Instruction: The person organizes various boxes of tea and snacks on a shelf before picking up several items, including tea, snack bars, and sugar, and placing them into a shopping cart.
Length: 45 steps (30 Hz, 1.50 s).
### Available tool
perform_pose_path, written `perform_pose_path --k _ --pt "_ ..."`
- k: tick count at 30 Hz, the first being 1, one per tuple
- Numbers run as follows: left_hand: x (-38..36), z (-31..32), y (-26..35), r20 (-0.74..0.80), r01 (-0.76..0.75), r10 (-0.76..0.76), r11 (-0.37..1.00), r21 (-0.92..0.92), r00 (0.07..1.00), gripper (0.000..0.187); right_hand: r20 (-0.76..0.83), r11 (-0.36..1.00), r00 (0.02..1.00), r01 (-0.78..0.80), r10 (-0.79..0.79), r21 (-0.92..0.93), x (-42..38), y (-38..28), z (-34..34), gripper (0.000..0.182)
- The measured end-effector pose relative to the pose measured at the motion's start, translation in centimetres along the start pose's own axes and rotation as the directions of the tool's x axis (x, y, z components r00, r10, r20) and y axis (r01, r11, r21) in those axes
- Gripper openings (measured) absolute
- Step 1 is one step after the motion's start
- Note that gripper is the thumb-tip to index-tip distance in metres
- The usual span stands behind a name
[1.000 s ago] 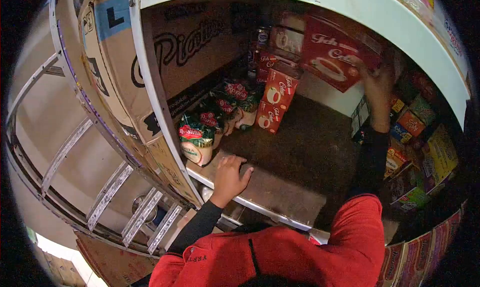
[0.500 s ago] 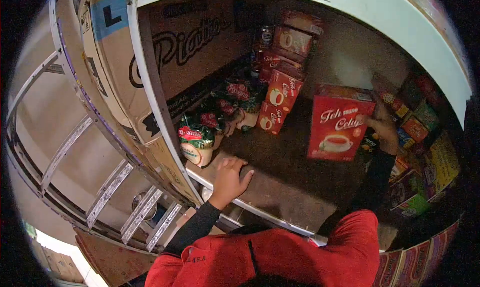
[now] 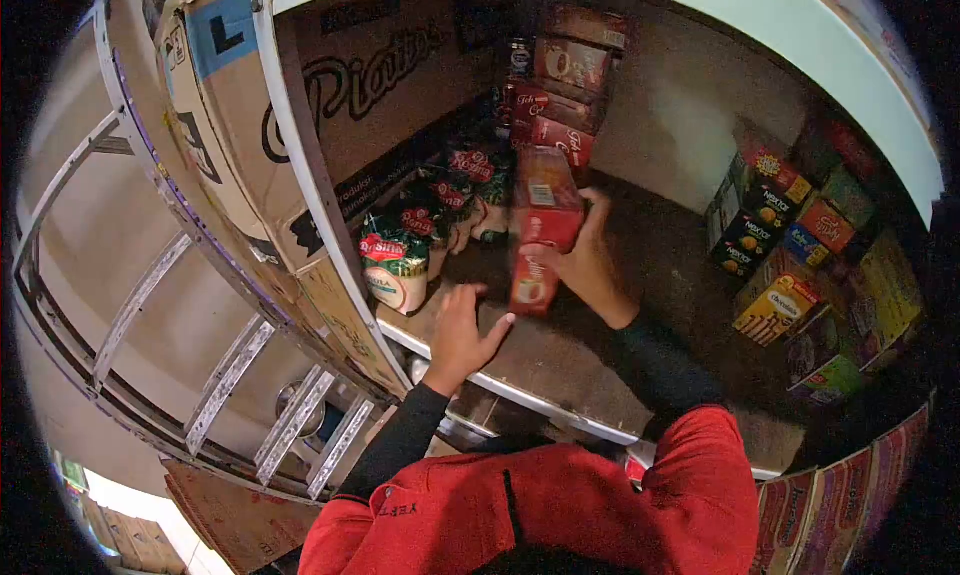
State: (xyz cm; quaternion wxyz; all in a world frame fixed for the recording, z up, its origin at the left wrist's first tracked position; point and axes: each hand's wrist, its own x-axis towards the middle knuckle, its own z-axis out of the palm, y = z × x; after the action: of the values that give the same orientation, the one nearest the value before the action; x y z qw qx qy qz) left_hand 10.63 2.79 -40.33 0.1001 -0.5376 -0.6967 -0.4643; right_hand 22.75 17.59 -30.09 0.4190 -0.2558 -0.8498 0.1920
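My right hand (image 3: 585, 260) is closed around a red tea box (image 3: 552, 220), with the thumb on the near side and fingers along its right side. The box is turned, so a barcode shows on its upper face. Its lower part is blurred. My left hand (image 3: 465, 337) is open over the shelf's front edge, its thumb tip close to the bottom of the red boxes and nothing in its grasp. Behind the held box, more red tea boxes (image 3: 565, 140) are stacked. To their left, green-and-white Rosina sugar bags (image 3: 398, 273) stand in a row.
On the right of the shelf (image 3: 660, 245) are black Nextar boxes (image 3: 748, 237), a yellow chocolate snack box (image 3: 775, 300) and other packets. A metal ladder (image 3: 225, 385) and a large cardboard carton (image 3: 225, 125) stand at the left. The shelf's white front rim (image 3: 560, 415) runs before me.
My right hand has carried the red tea box from the right side leftward to the tea stack, turning it. The Nextar boxes are now uncovered. My left hand has shifted slightly, fingers spread.
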Motion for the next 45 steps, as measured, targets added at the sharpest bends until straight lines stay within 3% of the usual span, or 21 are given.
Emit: perform_pose_path --k 2,5,6,10,15,17,19,22,24,25,27,28,30,33,34,35,36,37,38,42,45 --pt "-0.1 0.0 0.1 0.033 -0.007 0.005 0.999 0.050 0.999 0.059 -0.006 0.964 0.998 0.067 -0.067 0.259 -0.9 1.5 2.1 0.105" --pt "-0.2 1.0 -1.1 0.031 -0.033 0.031 0.998 0.054 0.999 0.076 0.090 0.997 0.994 0.059 -0.062 0.044 -3.2 4.6 5.6 0.109" --pt "-0.2 1.2 -1.3 0.046 -0.013 0.011 0.998 0.058 0.999 0.073 0.192 0.991 0.981 -0.056 0.031 0.125 -3.5 3.5 5.2 0.113" --pt "-0.2 1.4 -1.9 0.097 0.044 -0.046 0.999 0.027 0.994 0.063 0.208 0.977 0.978 -0.021 -0.024 0.212 -5.2 5.6 8.1 0.112" --pt "1.7 2.2 -3.6 0.122 0.025 -0.009 0.991 -0.134 0.993 0.062 0.027 0.987 0.993 0.109 -0.113 0.121 -6.6 5.2 9.7 0.092" --pt "2.3 2.6 -3.5 0.101 0.057 -0.049 0.995 -0.080 0.994 0.066 0.229 0.998 0.972 -0.053 0.048 0.019 -6.0 5.9 10.5 0.096" --pt "3.0 2.9 -3.2 0.104 0.026 -0.011 0.989 -0.143 0.994 0.067 0.222 1.000 0.975 -0.028 0.025 0.013 -5.4 6.4 12.0 0.092" --pt "3.9 3.7 -3.5 0.140 0.211 -0.210 0.977 0.005 0.968 0.065 0.184 0.998 0.981 -0.070 0.068 0.001 -5.1 5.5 13.0 0.090" --pt "3.7 4.1 -4.2 0.092 0.140 -0.137 0.990 -0.031 0.986 0.069 0.326 0.988 0.941 -0.123 0.086 0.095 -4.7 6.2 12.6 0.091" --pt "3.4 4.7 -5.0 0.027 0.046 -0.046 0.999 -0.006 0.999 0.070 0.307 0.987 0.946 -0.138 0.107 0.083 -4.4 5.5 10.3 0.091" --pt "3.3 4.4 -4.9 0.010 0.015 -0.015 1.000 -0.019 1.000 0.074 0.509 0.982 0.848 -0.185 0.149 0.022 -4.3 4.6 5.9 0.091" --pt "3.1 4.3 -4.6 -0.015 0.007 -0.007 1.000 0.008 1.000 0.077 0.371 0.993 0.926 -0.098 0.066 0.070 -5.1 5.5 4.7 0.088" --pt "2.9 4.2 -5.0 0.014 0.064 -0.065 0.997 0.043 0.998 0.087 0.281 1.000 0.960 -0.010 0.004 0.018 -5.6 7.0 -0.6 0.088" --pt "3.0 4.2 -4.8 -0.056 -0.028 0.028 1.000 -0.004 0.998 0.092 0.109 0.927 0.978 -0.128 0.177 -0.353 -5.9 6.6 -11.0 0.088" --pt "2.8 3.5 -3.8 -0.007 0.028 -0.027 0.998 0.054 1.000 0.094 0.010 0.871 0.975 -0.195 0.223 -0.452 -5.9 7.0 -14.3 0.089" --pt "2.5 2.9 -3.1 -0.010 0.029 -0.029 0.998 0.052 1.000 0.094 -0.130 0.784 0.988 -0.142 0.079 -0.605 -6.2 11.7 -16.8 0.085" --pt "1.9 2.4 -2.4 -0.027 0.061 -0.058 0.995 0.082 0.998 0.094 -0.157 0.955 0.957 -0.267 0.245 -0.131 -6.4 14.6 -19.7 0.081" --pt "1.4 2.1 -2.0 -0.046 0.093 -0.088 0.990 0.110 0.995 0.093 -0.180 0.870 0.897 -0.317 0.405 0.378 -6.6 17.4 -22.6 0.077" --pt "0.7 2.1 -2.0 -0.087 0.060 -0.053 0.994 0.091 0.995 0.090 -0.205 0.816 0.862 -0.326 0.464 0.477 -6.9 19.4 -25.6 0.078" --pt "-1.5 1.2 0.3 -0.101 0.017 -0.015 1.000 0.013 0.995 0.081 -0.171 0.804 0.826 -0.562 0.537 -0.195 -8.2 22.5 -32.7 0.085" --pt "-1.5 1.2 0.6 -0.107 0.039 -0.040 0.999 -0.011 0.993 0.076 -0.076 0.750 0.803 -0.582 0.592 -0.314 -8.2 22.3 -34.2 0.090"
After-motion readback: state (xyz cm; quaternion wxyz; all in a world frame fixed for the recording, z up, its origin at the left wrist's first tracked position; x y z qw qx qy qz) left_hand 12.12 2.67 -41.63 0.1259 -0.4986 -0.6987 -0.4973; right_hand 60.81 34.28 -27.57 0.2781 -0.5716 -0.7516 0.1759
